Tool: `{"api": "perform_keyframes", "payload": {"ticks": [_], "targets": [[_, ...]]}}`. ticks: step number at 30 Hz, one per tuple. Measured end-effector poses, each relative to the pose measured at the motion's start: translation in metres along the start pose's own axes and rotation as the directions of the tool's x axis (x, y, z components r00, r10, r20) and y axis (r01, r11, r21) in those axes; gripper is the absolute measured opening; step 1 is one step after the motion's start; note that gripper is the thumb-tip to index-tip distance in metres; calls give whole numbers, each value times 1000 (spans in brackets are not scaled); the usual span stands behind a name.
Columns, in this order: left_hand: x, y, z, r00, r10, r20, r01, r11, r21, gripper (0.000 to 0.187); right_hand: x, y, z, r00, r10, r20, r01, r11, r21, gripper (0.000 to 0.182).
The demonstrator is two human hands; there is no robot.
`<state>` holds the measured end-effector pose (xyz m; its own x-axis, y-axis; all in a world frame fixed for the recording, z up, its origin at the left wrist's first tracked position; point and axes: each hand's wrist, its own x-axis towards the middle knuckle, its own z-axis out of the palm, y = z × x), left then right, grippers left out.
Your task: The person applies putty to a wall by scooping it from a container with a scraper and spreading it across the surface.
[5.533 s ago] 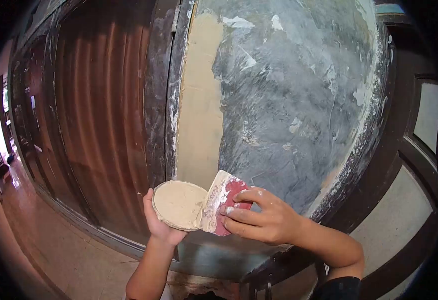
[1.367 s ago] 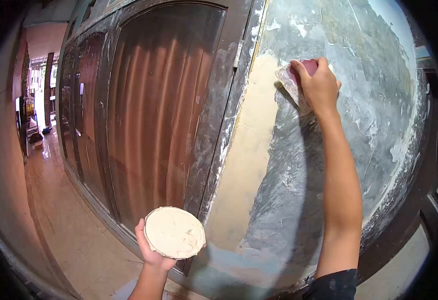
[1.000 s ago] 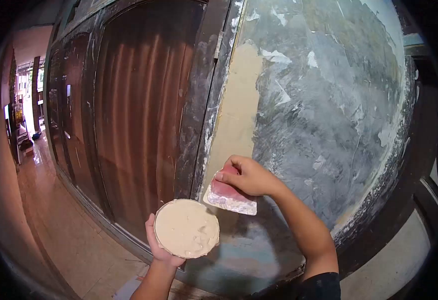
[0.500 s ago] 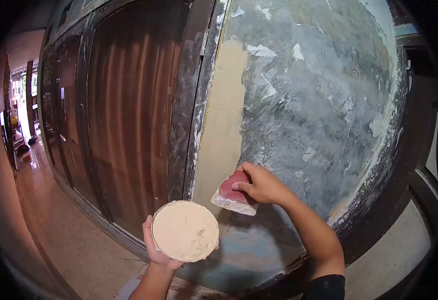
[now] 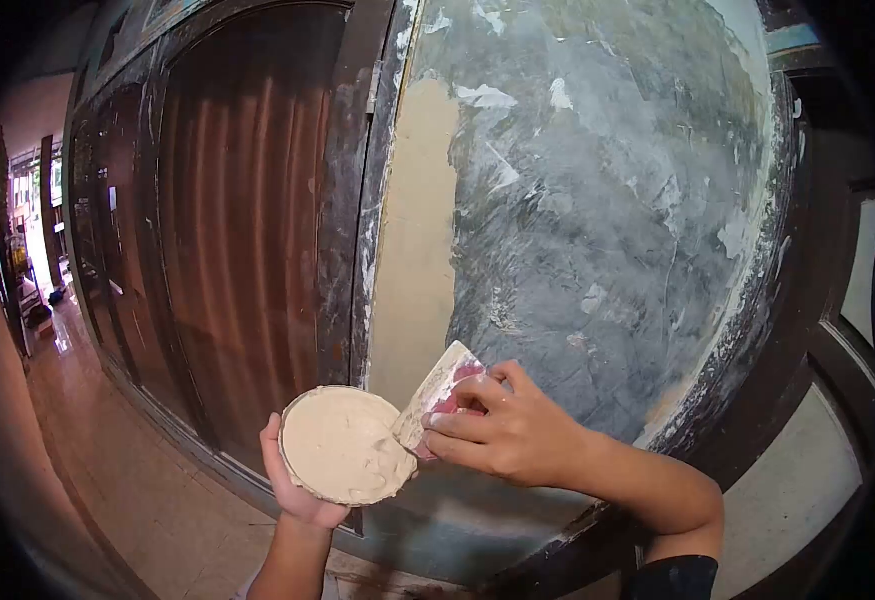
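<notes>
The grey wall (image 5: 598, 200) fills the right, with a beige strip (image 5: 413, 240) down its left edge, beside the brown door (image 5: 248, 220). In front, the left hand (image 5: 303, 485) holds the round tub (image 5: 343, 445) of beige paste; the right hand (image 5: 503, 425) grips the red scraper (image 5: 443, 400), its edge at the tub's right side.

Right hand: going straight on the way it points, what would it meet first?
Probably the beige paste in the round container on the left hand; the right hand's scraper seems to touch it, though depth is unclear.
</notes>
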<state>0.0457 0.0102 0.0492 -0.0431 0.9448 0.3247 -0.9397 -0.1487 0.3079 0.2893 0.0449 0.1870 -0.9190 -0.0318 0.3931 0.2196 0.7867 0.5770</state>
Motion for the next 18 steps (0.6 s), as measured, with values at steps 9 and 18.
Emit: {"api": "perform_keyframes", "payload": {"ticks": [9,18], "targets": [[8,-10,1,1000,-10,18,11,999,-32,79,-6,-4,-3,998,-37,-43,37,999,-2,29],[22,-21,-1,998,-36,49,37,999,-28,80,-17,-3,6,994,-43,-98,49,997,58,28]]}}
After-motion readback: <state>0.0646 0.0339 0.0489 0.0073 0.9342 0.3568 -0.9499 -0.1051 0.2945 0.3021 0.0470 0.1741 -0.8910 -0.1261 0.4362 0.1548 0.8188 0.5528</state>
